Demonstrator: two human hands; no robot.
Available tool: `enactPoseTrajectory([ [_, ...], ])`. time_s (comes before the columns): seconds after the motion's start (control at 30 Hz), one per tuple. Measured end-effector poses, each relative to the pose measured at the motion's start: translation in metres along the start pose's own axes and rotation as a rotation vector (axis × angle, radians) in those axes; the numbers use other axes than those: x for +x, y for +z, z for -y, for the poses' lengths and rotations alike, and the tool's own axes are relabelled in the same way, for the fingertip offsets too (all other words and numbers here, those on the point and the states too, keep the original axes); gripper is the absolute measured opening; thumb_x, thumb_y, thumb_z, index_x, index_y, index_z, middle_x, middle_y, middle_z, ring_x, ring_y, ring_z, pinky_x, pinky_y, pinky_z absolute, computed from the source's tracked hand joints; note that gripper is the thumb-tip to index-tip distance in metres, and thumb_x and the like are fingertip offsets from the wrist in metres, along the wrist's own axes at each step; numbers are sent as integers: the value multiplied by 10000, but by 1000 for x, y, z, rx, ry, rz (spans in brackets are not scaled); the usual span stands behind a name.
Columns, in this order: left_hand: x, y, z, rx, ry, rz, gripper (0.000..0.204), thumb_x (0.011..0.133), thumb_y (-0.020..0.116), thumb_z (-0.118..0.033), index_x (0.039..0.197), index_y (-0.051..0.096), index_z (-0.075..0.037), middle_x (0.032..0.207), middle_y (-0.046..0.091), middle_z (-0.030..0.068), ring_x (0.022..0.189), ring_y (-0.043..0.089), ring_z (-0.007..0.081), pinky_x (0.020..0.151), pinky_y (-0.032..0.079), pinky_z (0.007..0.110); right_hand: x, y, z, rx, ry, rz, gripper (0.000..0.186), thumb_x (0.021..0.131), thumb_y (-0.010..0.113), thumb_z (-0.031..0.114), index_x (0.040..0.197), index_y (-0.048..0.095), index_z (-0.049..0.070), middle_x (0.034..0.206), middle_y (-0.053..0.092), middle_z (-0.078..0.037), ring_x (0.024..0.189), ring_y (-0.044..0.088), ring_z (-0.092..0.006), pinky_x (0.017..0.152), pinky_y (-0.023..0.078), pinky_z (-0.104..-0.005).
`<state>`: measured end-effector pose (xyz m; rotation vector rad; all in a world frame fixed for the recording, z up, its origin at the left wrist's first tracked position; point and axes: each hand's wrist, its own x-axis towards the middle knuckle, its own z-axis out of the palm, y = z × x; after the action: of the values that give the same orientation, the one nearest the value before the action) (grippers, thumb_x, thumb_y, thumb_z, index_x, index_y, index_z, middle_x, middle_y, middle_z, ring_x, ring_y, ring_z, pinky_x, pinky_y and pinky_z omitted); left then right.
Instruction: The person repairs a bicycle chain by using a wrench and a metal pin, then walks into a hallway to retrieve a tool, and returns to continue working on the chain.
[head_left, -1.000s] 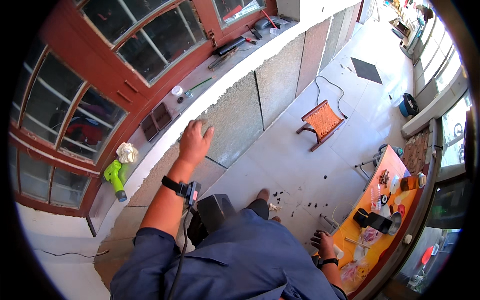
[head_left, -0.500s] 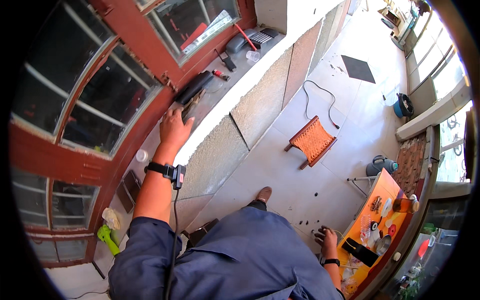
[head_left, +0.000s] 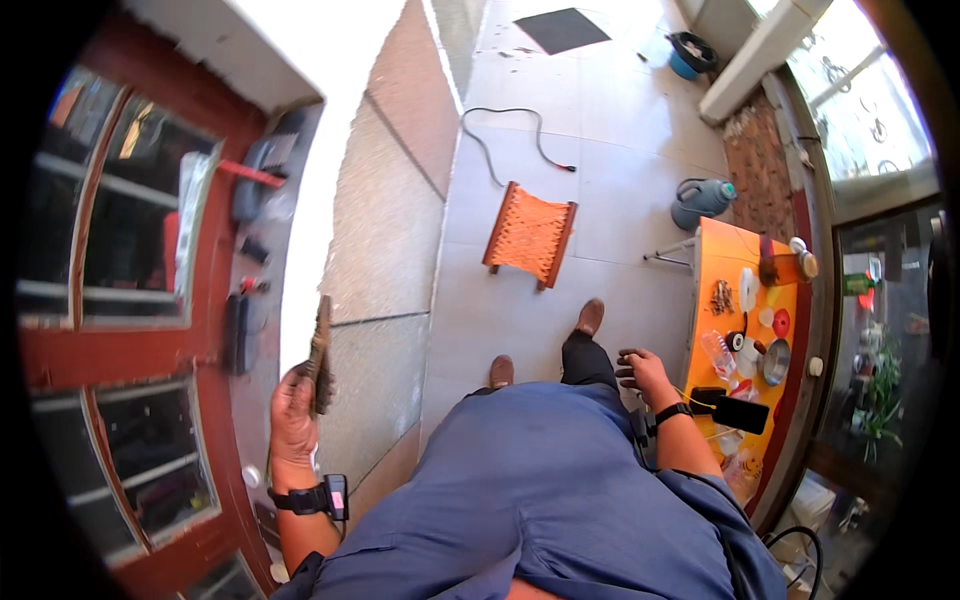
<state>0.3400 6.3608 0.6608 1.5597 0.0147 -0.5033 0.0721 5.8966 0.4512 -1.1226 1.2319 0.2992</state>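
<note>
My left hand [head_left: 292, 415] is closed around a long, narrow, dirty brown-grey thing [head_left: 321, 350], worn and perhaps cloth; its exact kind cannot be made out. One end of it points away from me, in front of the stone-faced low wall [head_left: 372, 370]. At my right, my right hand [head_left: 647, 375] hangs free with the fingers apart and nothing in them. It is beside the orange table [head_left: 705, 330]. A black phone-like slab [head_left: 743, 414] lies near that wrist, with a thin yellow cable by it.
An orange woven stool [head_left: 532, 236] stands ahead, with a dark cable [head_left: 540, 125] behind it. A grey jug [head_left: 702, 200] is by the table, which carries a metal bowl [head_left: 776, 362] and a brown jar [head_left: 785, 268]. Red-framed windows [head_left: 205, 350] line the left.
My left hand has lifted the brown thing off the window sill and drawn it back toward me. My view has turned left-to-right, and both my shoes now show.
</note>
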Motion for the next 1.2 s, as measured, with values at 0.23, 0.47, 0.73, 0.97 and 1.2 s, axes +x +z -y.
enactPoseTrajectory([
  [0.23,125,235,-11,-211,-196,529,536,817,717,-214,1240,496,30,1008,629,124,884,635,209,808,505,334,68,-83,49,107,2,-35,293,893,500,153,1148,601,49,1035,635,-88,847,646,-213,691,527,-346],
  [0.47,243,412,13,85,-340,452,250,892,587,-88,1120,543,5,907,624,72,797,601,155,755,504,299,115,-221,131,251,-72,-140,294,903,497,144,1160,594,37,1026,643,-101,782,654,-203,636,526,-316],
  [0.73,351,521,-14,158,-449,426,287,939,528,-142,1186,517,4,945,640,96,831,637,175,684,530,285,166,-286,252,316,-104,-206,281,902,473,130,1148,585,52,1054,630,-75,831,654,-199,667,526,-322],
  [0.97,495,615,-33,182,-557,493,341,912,493,-84,1243,477,-1,1103,633,154,998,643,243,706,545,318,275,-326,351,325,-20,-197,299,903,477,146,1169,578,55,1040,637,-88,858,655,-229,692,542,-362],
  [1.2,648,701,-95,207,-437,503,300,882,527,-81,1175,517,-21,1061,627,100,974,629,208,711,535,341,346,-373,509,377,-5,-252,304,903,474,140,1174,565,37,1051,625,-99,840,650,-239,682,534,-351],
])
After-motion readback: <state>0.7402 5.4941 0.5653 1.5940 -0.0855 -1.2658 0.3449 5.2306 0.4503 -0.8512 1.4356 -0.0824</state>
